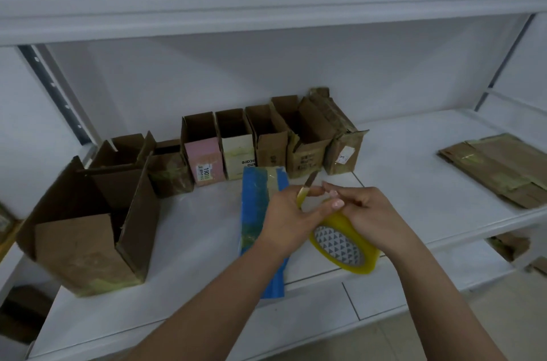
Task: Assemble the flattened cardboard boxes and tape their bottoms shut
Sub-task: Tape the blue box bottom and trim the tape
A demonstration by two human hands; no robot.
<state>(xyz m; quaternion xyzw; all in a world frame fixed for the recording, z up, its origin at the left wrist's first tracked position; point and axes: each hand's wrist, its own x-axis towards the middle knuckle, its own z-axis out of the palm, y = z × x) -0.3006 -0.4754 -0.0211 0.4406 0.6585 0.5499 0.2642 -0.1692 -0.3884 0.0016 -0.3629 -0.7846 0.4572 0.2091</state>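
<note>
A blue box [256, 206] lies flat on the white shelf [201, 227] in front of me, with yellowish tape across its far end. Over its right side my left hand [288, 220] holds a small knife [309, 181] by its yellow handle, blade pointing up and away. My right hand [367, 209] grips a yellow roll of tape [343, 245] and its fingertips meet the left hand at the roll's edge. A stack of flattened brown boxes [500, 167] lies at the far right of the shelf.
Several assembled open boxes [266, 141] stand in a row along the back, brown, pink and cream. A large open brown box [97, 227] stands at the left front. A second shelf board hangs close overhead. More cardboard shows below at the right.
</note>
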